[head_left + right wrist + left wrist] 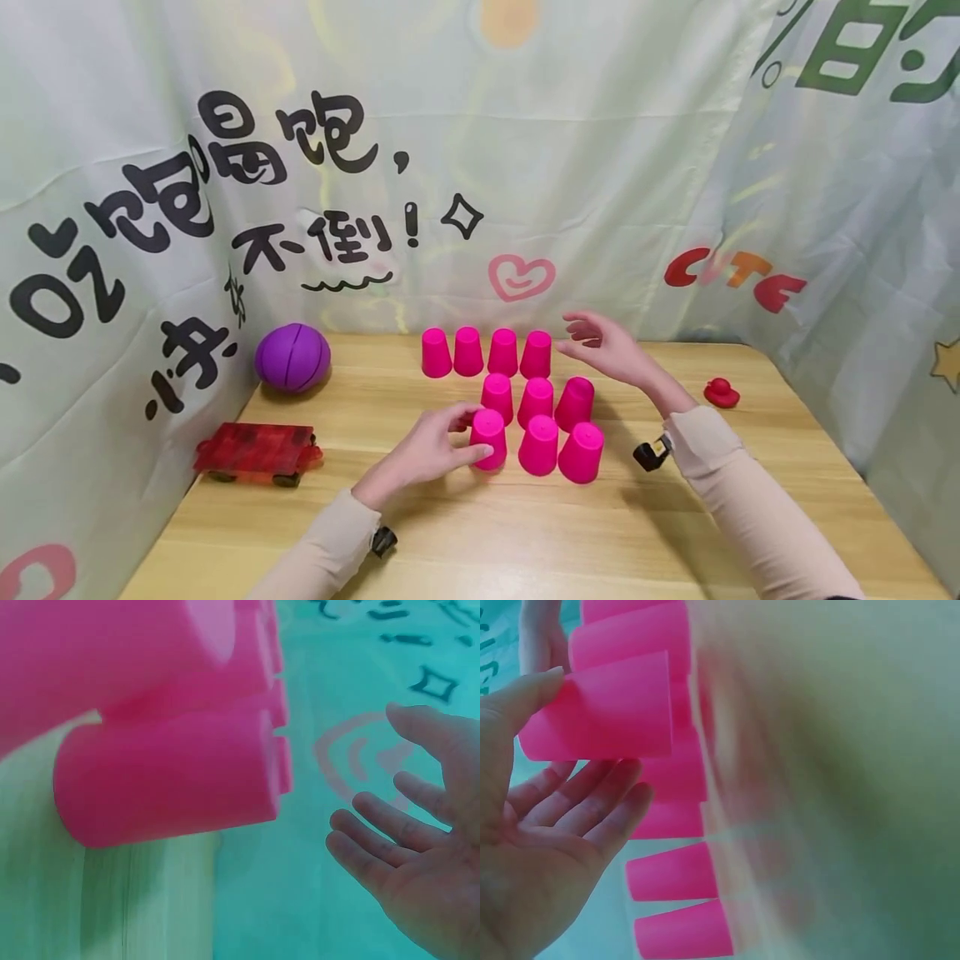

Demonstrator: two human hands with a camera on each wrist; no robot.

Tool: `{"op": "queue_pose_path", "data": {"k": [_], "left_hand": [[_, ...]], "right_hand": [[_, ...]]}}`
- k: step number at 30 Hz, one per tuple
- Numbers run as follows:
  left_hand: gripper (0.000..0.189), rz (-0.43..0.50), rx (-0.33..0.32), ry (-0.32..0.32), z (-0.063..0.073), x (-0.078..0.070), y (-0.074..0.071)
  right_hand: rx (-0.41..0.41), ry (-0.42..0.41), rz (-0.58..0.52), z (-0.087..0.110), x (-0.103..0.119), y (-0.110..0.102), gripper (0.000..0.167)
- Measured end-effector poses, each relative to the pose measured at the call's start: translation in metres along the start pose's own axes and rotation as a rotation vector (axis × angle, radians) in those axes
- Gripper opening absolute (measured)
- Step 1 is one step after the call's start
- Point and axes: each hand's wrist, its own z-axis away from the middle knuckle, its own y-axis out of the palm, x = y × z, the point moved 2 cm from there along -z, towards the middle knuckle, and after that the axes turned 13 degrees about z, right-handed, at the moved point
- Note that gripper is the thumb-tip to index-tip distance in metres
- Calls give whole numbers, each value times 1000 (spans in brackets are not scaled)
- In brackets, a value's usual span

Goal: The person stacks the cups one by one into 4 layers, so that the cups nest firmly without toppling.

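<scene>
Pink plastic cups stand upside down in three rows on the wooden table. Several make the back row [502, 353], with three in the middle row [536, 403] and three in front. My left hand [425, 450] holds the leftmost front cup [607, 712], thumb on one side and fingers on the other. Beside the right end of the back row, my right hand [606, 348] hovers above the table with nothing in it. In the right wrist view its fingers [390, 825] are spread and relaxed, apart from a nearby cup [172, 780].
A purple ball [292, 358] sits at the table's back left, with a translucent red toy car [255, 450] in front of it. Toward the right edge lies a small red hat-shaped object [722, 393]. A printed curtain [600, 167] hangs behind the wooden table [480, 542].
</scene>
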Motion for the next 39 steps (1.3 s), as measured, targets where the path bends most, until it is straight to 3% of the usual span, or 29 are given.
{"op": "queue_pose_path", "data": {"k": [10, 20, 39], "left_hand": [[52, -32, -109, 77, -12, -22, -33], [51, -38, -237, 185, -31, -33, -59], [55, -43, -424, 115, -70, -27, -91]], "right_hand": [[-34, -57, -8, 54, 7, -3, 55], [-31, -65, -13, 94, 7, 4, 50], [-4, -38, -10, 126, -6, 30, 57]]}}
